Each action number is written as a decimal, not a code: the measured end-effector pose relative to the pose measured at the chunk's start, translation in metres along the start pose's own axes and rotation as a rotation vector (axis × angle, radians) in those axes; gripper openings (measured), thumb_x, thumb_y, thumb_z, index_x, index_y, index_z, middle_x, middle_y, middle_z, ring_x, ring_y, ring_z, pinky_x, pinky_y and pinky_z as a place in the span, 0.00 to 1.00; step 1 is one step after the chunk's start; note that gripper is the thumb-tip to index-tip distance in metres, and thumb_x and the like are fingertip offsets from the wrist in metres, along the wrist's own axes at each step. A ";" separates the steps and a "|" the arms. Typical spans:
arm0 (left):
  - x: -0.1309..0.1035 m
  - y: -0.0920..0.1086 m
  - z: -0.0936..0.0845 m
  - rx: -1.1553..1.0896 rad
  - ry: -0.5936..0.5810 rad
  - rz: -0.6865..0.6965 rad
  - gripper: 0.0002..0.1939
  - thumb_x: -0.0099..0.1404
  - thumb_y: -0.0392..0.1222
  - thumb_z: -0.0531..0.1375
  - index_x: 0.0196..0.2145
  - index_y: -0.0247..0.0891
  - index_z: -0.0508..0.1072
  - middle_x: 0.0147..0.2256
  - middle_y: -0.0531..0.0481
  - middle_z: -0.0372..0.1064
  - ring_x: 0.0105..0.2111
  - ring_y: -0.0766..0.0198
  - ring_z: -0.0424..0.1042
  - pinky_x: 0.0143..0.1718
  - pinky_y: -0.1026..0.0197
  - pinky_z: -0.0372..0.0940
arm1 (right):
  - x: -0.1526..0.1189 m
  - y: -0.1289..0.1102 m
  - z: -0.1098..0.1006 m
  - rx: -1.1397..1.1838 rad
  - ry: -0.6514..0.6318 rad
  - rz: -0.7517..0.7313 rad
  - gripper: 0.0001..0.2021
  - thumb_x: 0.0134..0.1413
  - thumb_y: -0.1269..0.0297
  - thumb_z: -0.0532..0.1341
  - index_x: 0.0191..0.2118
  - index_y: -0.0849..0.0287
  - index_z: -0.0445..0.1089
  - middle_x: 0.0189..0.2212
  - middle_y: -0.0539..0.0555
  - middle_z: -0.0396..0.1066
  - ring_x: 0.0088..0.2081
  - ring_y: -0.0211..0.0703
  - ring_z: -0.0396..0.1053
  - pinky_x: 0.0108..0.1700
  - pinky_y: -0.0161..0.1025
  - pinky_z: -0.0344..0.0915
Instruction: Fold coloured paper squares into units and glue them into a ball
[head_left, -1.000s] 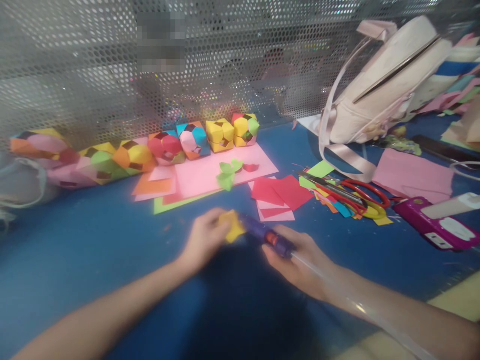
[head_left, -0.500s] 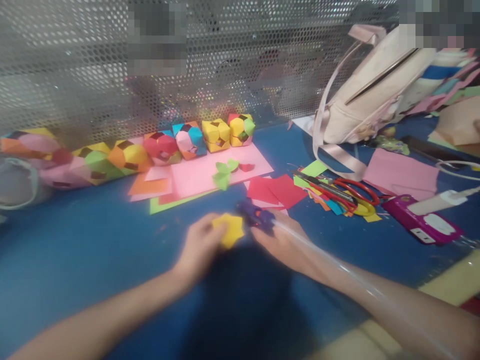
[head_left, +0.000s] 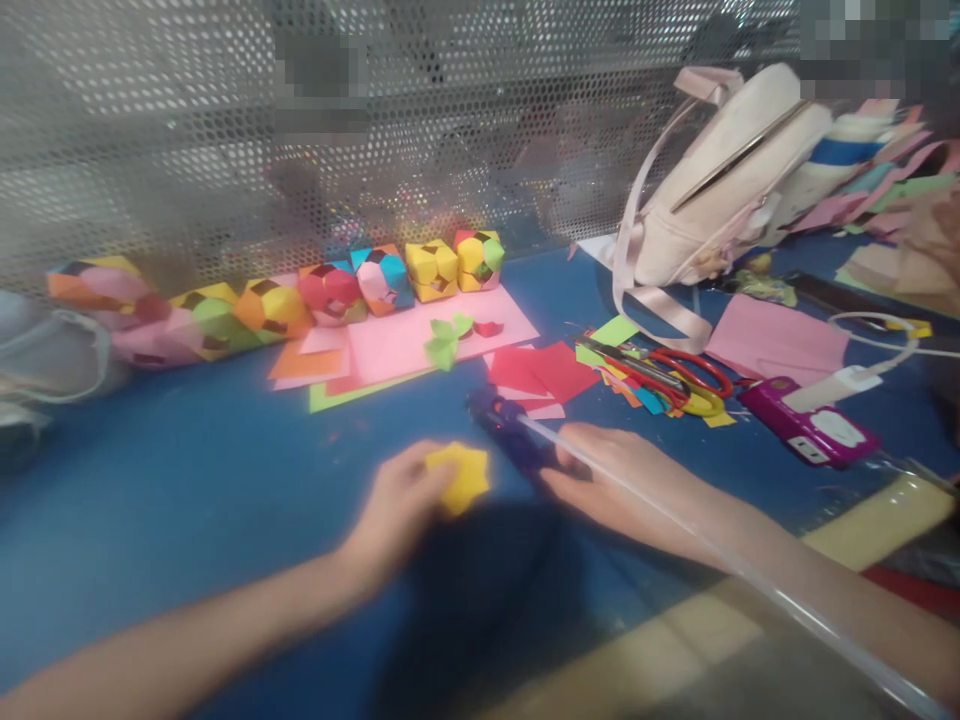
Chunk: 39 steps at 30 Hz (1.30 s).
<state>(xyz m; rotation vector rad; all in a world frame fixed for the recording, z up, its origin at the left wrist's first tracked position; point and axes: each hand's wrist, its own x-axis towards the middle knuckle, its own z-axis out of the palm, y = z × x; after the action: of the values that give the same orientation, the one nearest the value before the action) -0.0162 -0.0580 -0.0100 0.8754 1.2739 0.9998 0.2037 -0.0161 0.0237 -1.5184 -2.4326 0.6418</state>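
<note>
My left hand pinches a small yellow folded paper piece above the blue table. To its right, my right hand is closed on the rear part of a dark blue glue gun. The gun's nozzle points up and left, just above and beside the yellow piece, not touching it. A clear glue stick runs back from the gun over my right forearm. Green folded paper pieces and a small red one lie on a pink sheet beyond my hands.
Several colourful paper balls line the mesh panel. Red sheets, scissors, a purple power strip and a pale bag sit at the right. A translucent bag is at the left.
The view has shifted slightly. My right hand has moved back to the right along the glue gun, showing more of its dark body. My left hand still holds the yellow piece.
</note>
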 end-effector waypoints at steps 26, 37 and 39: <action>-0.024 -0.021 -0.006 0.013 -0.093 0.071 0.11 0.63 0.46 0.55 0.33 0.35 0.67 0.26 0.50 0.70 0.22 0.65 0.71 0.22 0.63 0.67 | 0.006 -0.048 0.047 0.939 -0.100 -0.032 0.01 0.51 0.68 0.55 0.31 0.59 0.61 0.22 0.46 0.67 0.24 0.34 0.68 0.27 0.31 0.65; -0.025 -0.016 -0.009 0.152 -0.059 0.098 0.10 0.63 0.45 0.55 0.30 0.36 0.68 0.26 0.49 0.69 0.24 0.65 0.69 0.26 0.63 0.66 | 0.004 -0.044 0.047 0.711 0.039 -0.288 0.04 0.51 0.72 0.53 0.29 0.59 0.63 0.26 0.48 0.64 0.28 0.33 0.63 0.30 0.29 0.61; -0.026 -0.014 -0.008 0.264 -0.009 0.163 0.10 0.62 0.45 0.55 0.29 0.36 0.69 0.26 0.49 0.68 0.25 0.66 0.67 0.26 0.64 0.64 | 0.004 -0.044 0.046 0.716 0.035 -0.300 0.05 0.54 0.69 0.53 0.28 0.59 0.63 0.26 0.49 0.63 0.29 0.34 0.63 0.30 0.30 0.61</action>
<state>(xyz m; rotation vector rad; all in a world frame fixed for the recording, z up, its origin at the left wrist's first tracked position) -0.0233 -0.0870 -0.0156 1.2014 1.3627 0.9654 0.1487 -0.0412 0.0030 -0.8508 -1.9981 1.2224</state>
